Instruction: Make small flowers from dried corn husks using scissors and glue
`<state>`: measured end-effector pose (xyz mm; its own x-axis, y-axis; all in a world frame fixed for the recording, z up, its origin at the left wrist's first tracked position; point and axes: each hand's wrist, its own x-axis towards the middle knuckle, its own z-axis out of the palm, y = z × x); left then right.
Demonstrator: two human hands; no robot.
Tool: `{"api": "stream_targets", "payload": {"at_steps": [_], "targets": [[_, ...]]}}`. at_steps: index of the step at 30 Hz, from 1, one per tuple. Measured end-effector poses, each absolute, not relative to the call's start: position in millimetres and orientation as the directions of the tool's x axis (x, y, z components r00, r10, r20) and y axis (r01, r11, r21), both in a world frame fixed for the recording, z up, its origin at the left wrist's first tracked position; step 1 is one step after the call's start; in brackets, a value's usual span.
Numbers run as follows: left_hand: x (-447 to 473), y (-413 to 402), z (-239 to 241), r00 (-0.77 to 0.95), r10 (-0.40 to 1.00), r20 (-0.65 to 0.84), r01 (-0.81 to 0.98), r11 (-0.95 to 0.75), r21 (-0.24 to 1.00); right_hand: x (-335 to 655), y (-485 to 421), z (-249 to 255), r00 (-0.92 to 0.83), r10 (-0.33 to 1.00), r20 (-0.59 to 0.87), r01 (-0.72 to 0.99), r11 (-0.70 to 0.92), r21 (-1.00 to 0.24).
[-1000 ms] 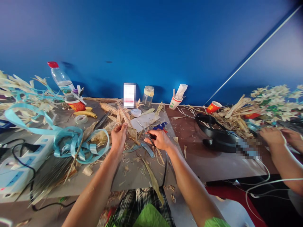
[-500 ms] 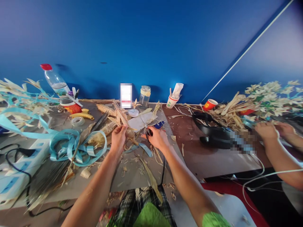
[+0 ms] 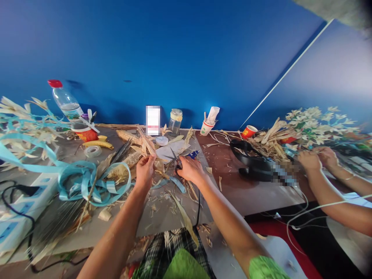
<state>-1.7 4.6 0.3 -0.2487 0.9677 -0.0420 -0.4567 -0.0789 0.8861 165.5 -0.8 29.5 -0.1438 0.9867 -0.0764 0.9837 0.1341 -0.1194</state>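
Left hand (image 3: 144, 170) gripping corn husk (image 3: 148, 145), right hand (image 3: 188, 170) gripping scissors (image 3: 175, 161) — handles hidden, fingers curled.

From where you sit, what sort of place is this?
Probably a handicraft workbench, where dried corn husks are made into flowers. The left hand holds a bundle of pale dried corn husks, the right hand holds black-handled scissors, and loose light-blue ribbon lies on the grey table.

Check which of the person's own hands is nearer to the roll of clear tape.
Left. The left hand grips corn husk strips right of the tape roll; the right hand, holding scissors, is farther right.
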Motion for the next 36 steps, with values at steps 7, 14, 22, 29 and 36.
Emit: {"api": "stream_targets", "payload": {"at_steps": [7,14,22,29,36], "targets": [[-2,3,2,-0.257,0.966,-0.036,-0.442,-0.084,0.893,158,-2,39,-0.185,0.969,-0.163,0.982,0.176,-0.071],[-2,4,-2,-0.249,0.968,-0.024,-0.416,-0.084,0.905,157,-8,55,-0.212,0.945,-0.251,0.977,0.201,-0.066],[-3,5,-7,-0.226,0.974,-0.031,-0.379,-0.059,0.923,189,5,54,-0.017,0.992,-0.122,0.993,0.002,-0.116],[0,7,-10,-0.25,0.968,0.012,-0.41,-0.117,0.905,177,-17,26,-0.007,0.973,-0.229,1.0,0.005,-0.009],[-1,7,-12,-0.234,0.972,-0.003,-0.431,-0.101,0.897,178,-25,19,0.014,0.991,-0.132,0.995,-0.027,-0.093]]}}
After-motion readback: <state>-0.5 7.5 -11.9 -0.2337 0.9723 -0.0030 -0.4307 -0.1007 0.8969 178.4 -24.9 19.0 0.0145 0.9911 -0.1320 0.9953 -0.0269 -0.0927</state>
